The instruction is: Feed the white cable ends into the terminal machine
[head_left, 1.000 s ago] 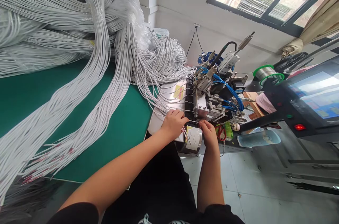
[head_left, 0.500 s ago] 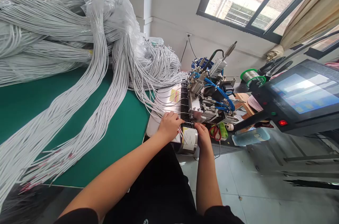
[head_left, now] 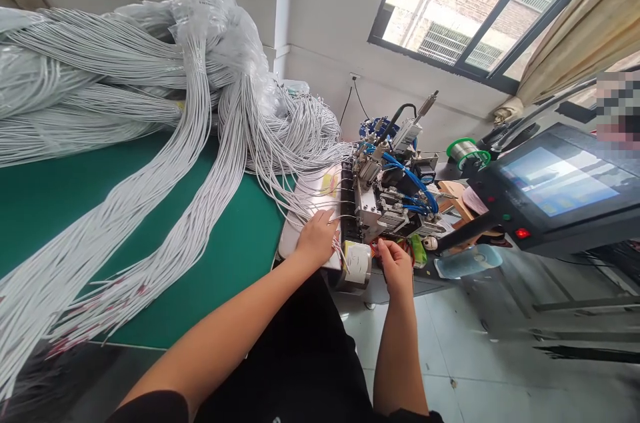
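Note:
My left hand is closed around a few white wires, whose ends poke out below the fingers. It rests over a white, box-like surface beside the machine's dark wire rail. Several wires run across that surface into the rail. My right hand is in a pinch just right of a metal cylinder with a paper label. What its fingertips hold, if anything, is too small to make out. The machine, with metal cylinders and blue hoses, stands beyond both hands.
Long bundles of white cable, partly wrapped in plastic, lie over the green tabletop. To the right are a control screen, a green-rimmed solder spool and a blue translucent container. A window is behind.
My right hand has moved right and slightly down, away from the rail and my left hand. The left hand stays by the rail with the wires. The view has shifted slightly.

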Demonstrator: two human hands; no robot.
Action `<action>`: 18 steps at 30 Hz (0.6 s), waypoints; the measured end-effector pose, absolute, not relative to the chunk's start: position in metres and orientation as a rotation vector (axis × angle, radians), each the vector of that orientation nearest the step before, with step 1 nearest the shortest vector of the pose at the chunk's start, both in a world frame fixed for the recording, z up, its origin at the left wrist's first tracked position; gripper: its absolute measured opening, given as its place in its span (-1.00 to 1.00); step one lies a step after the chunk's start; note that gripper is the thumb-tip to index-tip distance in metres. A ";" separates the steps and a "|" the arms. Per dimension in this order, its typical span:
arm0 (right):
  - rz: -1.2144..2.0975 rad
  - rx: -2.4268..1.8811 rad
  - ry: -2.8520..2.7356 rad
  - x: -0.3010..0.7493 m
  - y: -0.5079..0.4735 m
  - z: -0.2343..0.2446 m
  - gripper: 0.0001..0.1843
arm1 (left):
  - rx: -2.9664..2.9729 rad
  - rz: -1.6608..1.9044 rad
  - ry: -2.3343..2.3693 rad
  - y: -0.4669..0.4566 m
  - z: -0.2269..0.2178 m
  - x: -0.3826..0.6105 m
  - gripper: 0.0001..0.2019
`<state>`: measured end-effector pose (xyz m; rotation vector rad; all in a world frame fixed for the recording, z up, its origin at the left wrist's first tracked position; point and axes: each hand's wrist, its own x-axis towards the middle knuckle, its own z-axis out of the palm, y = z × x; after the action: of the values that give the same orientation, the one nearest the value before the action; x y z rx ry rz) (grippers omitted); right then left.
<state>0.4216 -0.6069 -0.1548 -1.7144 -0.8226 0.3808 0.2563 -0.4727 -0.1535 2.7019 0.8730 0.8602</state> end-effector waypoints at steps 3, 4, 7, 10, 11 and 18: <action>0.320 -1.769 -0.911 0.413 -0.610 -0.144 -0.63 | 2.694 0.979 0.896 -0.473 -0.153 0.255 -0.74; 0.314 -1.770 -0.937 0.410 -0.610 -0.141 -0.64 | 2.686 1.008 0.915 -0.473 -0.152 0.255 -0.74; 0.306 -1.765 -1.022 0.400 -0.609 -0.134 -0.66 | 2.655 1.042 0.971 -0.474 -0.148 0.253 -0.73; 0.246 -1.762 -1.150 0.391 -0.604 -0.128 -0.72 | 2.657 0.998 0.964 -0.474 -0.145 0.252 -0.73; 0.218 -1.758 -1.207 0.388 -0.601 -0.127 -0.75 | 2.658 0.984 0.945 -0.474 -0.145 0.252 -0.74; 0.083 -1.761 -1.489 0.379 -0.585 -0.126 -0.83 | 2.561 0.979 0.715 -0.470 -0.152 0.253 -0.77</action>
<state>0.3787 -0.5849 -0.1264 -1.7610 -1.4892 0.0830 0.2531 -0.4703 -0.1519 2.5611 0.7150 0.9787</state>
